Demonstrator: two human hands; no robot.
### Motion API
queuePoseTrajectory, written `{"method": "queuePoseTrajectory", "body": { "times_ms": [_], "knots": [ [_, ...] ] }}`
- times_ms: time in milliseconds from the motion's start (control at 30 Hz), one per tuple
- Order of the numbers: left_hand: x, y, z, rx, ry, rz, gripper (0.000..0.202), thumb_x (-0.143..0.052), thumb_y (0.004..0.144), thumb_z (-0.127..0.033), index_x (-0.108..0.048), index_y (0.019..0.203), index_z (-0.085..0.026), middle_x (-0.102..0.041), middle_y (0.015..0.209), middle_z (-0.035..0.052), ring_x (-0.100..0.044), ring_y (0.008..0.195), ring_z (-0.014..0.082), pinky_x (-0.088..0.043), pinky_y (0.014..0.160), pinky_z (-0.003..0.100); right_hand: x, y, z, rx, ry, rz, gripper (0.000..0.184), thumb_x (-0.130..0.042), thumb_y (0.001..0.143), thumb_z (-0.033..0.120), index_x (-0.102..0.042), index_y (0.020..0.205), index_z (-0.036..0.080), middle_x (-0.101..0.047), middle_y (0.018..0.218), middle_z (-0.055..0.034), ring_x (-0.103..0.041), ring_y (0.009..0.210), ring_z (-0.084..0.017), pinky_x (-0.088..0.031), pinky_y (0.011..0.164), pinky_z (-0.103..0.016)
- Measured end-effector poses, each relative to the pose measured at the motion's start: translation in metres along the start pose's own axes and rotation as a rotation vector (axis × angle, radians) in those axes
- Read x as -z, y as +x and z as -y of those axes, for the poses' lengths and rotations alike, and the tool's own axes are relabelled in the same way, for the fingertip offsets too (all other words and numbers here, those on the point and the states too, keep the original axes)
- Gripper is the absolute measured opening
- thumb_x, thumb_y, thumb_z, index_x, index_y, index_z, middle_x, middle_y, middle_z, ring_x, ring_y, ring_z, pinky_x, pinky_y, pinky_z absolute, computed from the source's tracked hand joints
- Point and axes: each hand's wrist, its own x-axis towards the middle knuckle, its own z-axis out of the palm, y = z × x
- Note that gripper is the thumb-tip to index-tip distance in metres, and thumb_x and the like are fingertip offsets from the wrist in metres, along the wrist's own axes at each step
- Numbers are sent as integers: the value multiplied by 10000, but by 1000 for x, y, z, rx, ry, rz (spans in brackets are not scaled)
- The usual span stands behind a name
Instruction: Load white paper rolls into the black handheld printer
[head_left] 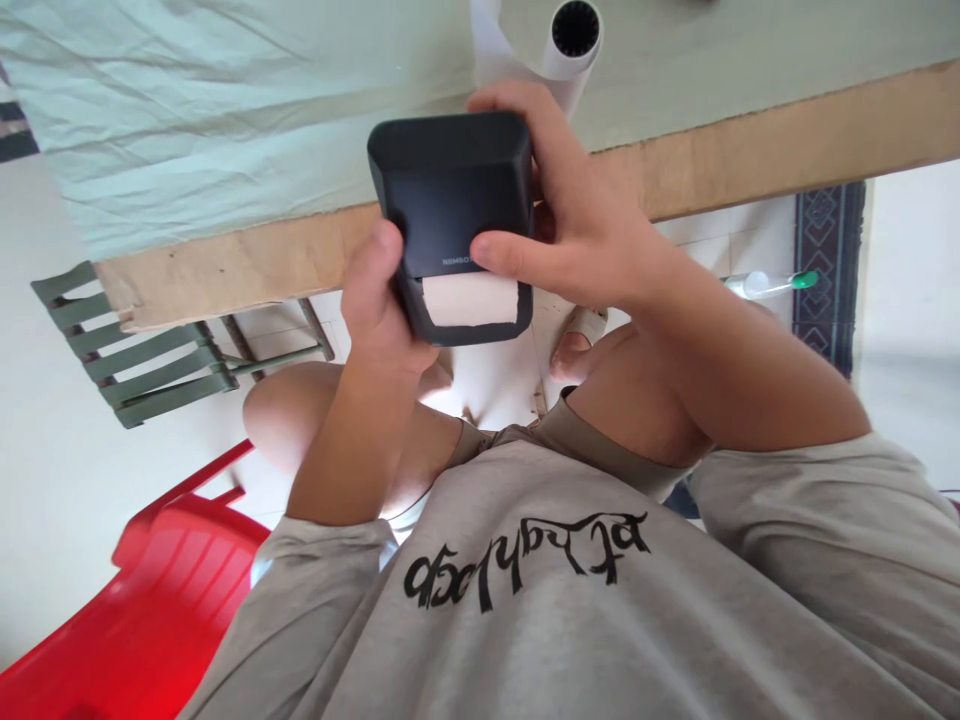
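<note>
A black handheld label printer point(454, 215) is held between my two hands above the table's front edge. Pale lettering runs across its face, partly covered by my thumb. Below the lettering, a blank white label strip point(471, 301) shows at the printer's lower end. My left hand point(382, 300) grips the left side, its thumb along the edge and its other fingers hidden underneath. Around the right side and far end wraps my right hand point(574, 210), with the thumb lying on the front. Just beyond that hand, a white roll with a dark core point(576, 30) is on the table.
The wooden table edge point(750, 140) crosses ahead, with a pale green cloth point(225, 110) over the top. A red plastic chair point(165, 590) stands at lower left, near a green slatted chair point(142, 345). On the right, a bottle with a green cap point(804, 281) is below table level.
</note>
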Motion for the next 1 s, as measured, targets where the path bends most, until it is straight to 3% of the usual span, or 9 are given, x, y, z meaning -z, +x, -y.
{"method": "queuePoseTrajectory", "body": {
  "times_ms": [100,200,300,400,500,667,767,900,1000],
  "knots": [
    [-4,0,-3,9,11,49,434,-315,858,-515,-608,849,-194,-644,1040,76,-347,1291,311,-354,1047,468,0,-2,0,-39,-2,-8,677,-509,738,500,-250,1296,217,-499,1078,-26,-488,767,-34,-401,588,-145],
    [-3,2,-1,-46,-46,15,372,-322,893,-407,-606,813,-181,-665,960,59,-470,1189,271,-326,1077,444,1,-4,1,10,-27,-50,665,-484,758,502,-251,1309,210,-487,1133,-33,-505,901,-46,-380,555,-113],
    [0,4,2,-55,-73,-22,310,-368,891,-359,-611,841,-173,-676,956,39,-558,1063,235,-318,1091,420,3,-5,3,125,-74,-108,585,-452,792,455,-295,1287,186,-394,1284,-32,-435,1128,-61,-380,547,-82],
    [1,4,4,19,-69,-6,334,-372,882,-418,-600,864,-174,-669,1001,60,-571,1039,252,-342,1065,460,5,-4,5,217,-133,-117,561,-472,790,429,-328,1260,159,-400,1285,-31,-395,1198,-62,-452,702,-94],
    [2,4,6,8,-76,-12,311,-375,881,-402,-592,854,-180,-663,994,68,-568,1052,257,-352,1057,468,5,-4,5,254,-179,-85,585,-498,765,446,-356,1236,130,-418,1272,-57,-399,1200,-79,-456,863,-142],
    [6,4,7,-5,-30,-115,204,-401,851,-299,-575,858,-193,-648,913,68,-587,981,266,-391,1008,496,6,-3,6,266,-201,-40,650,-470,749,506,-319,1260,133,-393,1284,-70,-409,1186,-114,-461,678,-125],
    [2,4,5,-13,-16,-106,232,-381,865,-302,-570,856,-167,-636,911,70,-596,951,246,-404,997,468,9,-3,8,246,-189,-28,627,-489,750,484,-326,1250,142,-403,1275,-63,-418,1170,-114,-442,605,-101],
    [-7,1,1,-66,-4,-33,369,-280,918,-346,-586,856,-150,-625,964,38,-563,1052,194,-383,1030,377,10,-5,14,313,-182,-197,460,-525,740,410,-459,1099,131,-487,1151,-47,-471,1081,-91,-479,696,-134],
    [-7,-1,4,-12,33,-15,350,-397,870,-427,-604,934,-151,-636,944,51,-579,999,236,-444,941,394,9,-7,17,308,-146,-403,335,-448,797,409,-471,993,137,-494,1036,-22,-483,981,-62,-475,800,-185]
  ]
}}
